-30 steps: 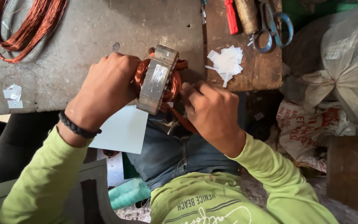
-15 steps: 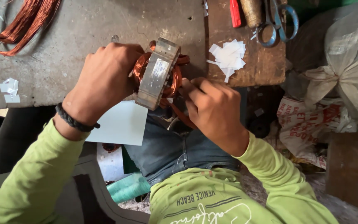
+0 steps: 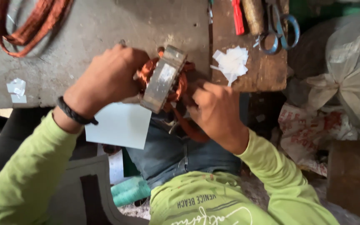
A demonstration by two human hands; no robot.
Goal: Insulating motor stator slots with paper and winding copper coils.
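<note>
1. One metal motor stator (image 3: 162,79) with copper windings, at the centre.
2. Two hands: the left hand (image 3: 109,77) and the right hand (image 3: 215,109), either side of it.
3. One loose coil of copper wire (image 3: 26,25), far left.
4. One pair of scissors (image 3: 279,27), far right.
5. One heap of white paper scraps (image 3: 231,62), right of centre.
6. One white sheet (image 3: 119,125), near.
7. One black wristband (image 3: 73,113).

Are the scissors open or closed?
Closed. The scissors lie on the wooden board, their two blue handle loops side by side; the blades run off the picture's top.
</note>
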